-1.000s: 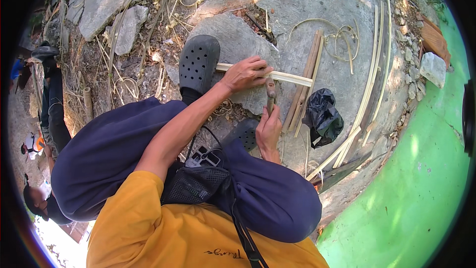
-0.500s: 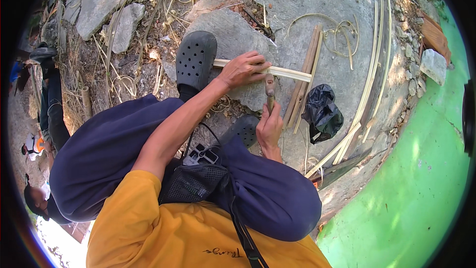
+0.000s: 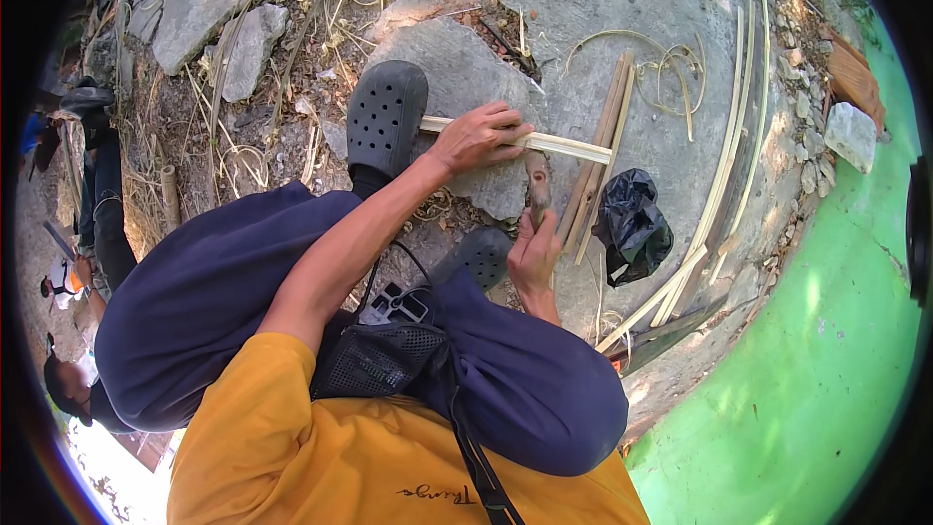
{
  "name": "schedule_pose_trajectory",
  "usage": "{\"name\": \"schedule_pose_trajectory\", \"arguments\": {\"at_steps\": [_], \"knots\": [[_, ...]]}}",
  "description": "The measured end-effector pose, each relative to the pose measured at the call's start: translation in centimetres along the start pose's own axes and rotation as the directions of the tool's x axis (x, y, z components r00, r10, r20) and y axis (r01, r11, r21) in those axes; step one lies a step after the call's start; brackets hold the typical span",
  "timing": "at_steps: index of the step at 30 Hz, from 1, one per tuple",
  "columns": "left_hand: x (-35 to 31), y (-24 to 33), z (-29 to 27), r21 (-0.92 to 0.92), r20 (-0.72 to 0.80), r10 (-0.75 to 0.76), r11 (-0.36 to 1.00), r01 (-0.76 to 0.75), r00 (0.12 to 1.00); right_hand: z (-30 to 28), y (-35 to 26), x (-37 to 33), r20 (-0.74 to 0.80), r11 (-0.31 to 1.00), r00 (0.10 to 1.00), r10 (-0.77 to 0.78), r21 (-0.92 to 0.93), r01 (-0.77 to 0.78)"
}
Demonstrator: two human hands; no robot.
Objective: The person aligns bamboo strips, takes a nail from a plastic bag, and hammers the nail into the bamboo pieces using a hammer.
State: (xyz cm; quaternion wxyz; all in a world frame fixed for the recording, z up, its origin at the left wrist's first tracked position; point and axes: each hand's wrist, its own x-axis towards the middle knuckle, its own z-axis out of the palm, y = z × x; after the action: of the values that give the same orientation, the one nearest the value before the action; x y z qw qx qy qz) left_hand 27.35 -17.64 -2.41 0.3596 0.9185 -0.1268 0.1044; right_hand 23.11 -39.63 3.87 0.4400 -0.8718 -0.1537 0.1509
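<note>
My left hand (image 3: pixel 483 136) is closed on a short bundle of pale split bamboo strips (image 3: pixel 573 147), pressing it down near its middle. One end of the bundle goes under or behind the grey clog (image 3: pixel 387 119) on my left foot; the other end crosses two brown wooden slats. My right hand (image 3: pixel 535 255) grips a short, worn, brown tool (image 3: pixel 537 183) with a dark hole near its top. Its top is just below the strips, beside my left fingertips. The rest of the tool is hidden by my fist, so its exact kind is unclear.
Brown slats (image 3: pixel 604 136) lie on the concrete, with a black plastic bag (image 3: pixel 634 224) beside them. Long bamboo strips (image 3: pixel 724 185) run along the right, near green ground (image 3: pixel 807 369). A coiled strip (image 3: pixel 671 63) lies beyond. Another person (image 3: pixel 78 389) sits at far left.
The tool in my right hand has moved slightly down and right, away from the strips. My left hand holds the bundle in the same place. At far left, the other person's hand has risen into view.
</note>
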Motion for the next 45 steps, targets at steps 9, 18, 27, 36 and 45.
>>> {"name": "schedule_pose_trajectory", "arguments": {"at_steps": [9,18,27,36,45], "knots": [[0.4,-0.2,-0.2,0.03,0.032,-0.016,0.999,0.015,0.999,-0.4,1.5,0.0,-0.013,0.996,0.996,-0.084,-0.027,0.084],[0.5,0.3,-0.8,-0.034,-0.012,-0.045,0.998,0.045,0.999,-2.9,2.4,-2.2,-0.162,0.997,0.984,0.07,-0.016,-0.074],[1.2,1.1,-1.3,-0.137,-0.006,-0.123,0.983,0.121,0.992,-2.9,6.0,-5.8,-0.133,0.931,0.98,0.151,-0.314,-0.186],[0.9,1.1,-1.1,-0.166,-0.009,-0.144,0.976,0.14,0.99,-3.1,-3.6,1.0,-0.162,0.991,0.983,0.081,-0.088,-0.097],[0.9,0.8,-0.9,-0.164,-0.053,-0.114,0.981,0.104,0.992,0.0,-1.3,10.1,-0.048,0.941,0.94,-0.338,-0.004,0.338]]}}
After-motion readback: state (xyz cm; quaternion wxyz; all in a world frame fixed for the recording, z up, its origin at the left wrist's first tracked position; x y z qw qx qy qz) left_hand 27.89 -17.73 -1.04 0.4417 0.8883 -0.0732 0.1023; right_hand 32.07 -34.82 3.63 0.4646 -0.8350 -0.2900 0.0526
